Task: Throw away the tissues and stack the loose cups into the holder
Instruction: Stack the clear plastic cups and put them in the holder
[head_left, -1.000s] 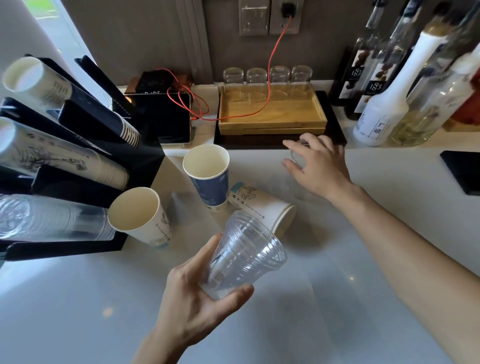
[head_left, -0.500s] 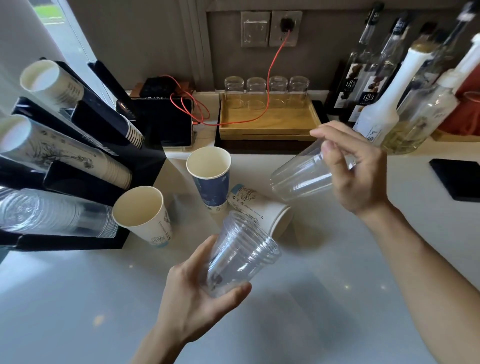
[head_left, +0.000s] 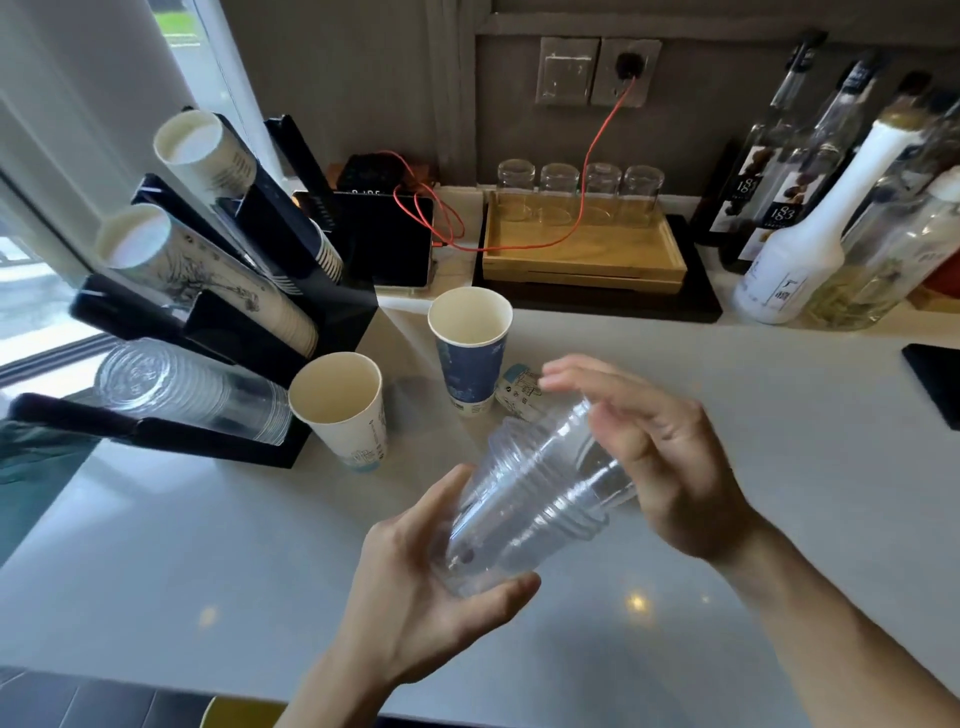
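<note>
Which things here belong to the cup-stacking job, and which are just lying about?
Belong to the job:
clear plastic cups, held in both hands
white paper cup
blue paper cup
tipped paper cup
cup holder

Just lying about:
wooden tray
glass jars
syrup bottles
red cable

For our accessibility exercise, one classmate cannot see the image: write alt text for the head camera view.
Two hands, left hand and right hand, hold a nested stack of clear plastic cups above a white counter. Behind stand a white paper cup and a blue paper cup, both upright, beside a black cup holder with tilted cup stacks.
</note>
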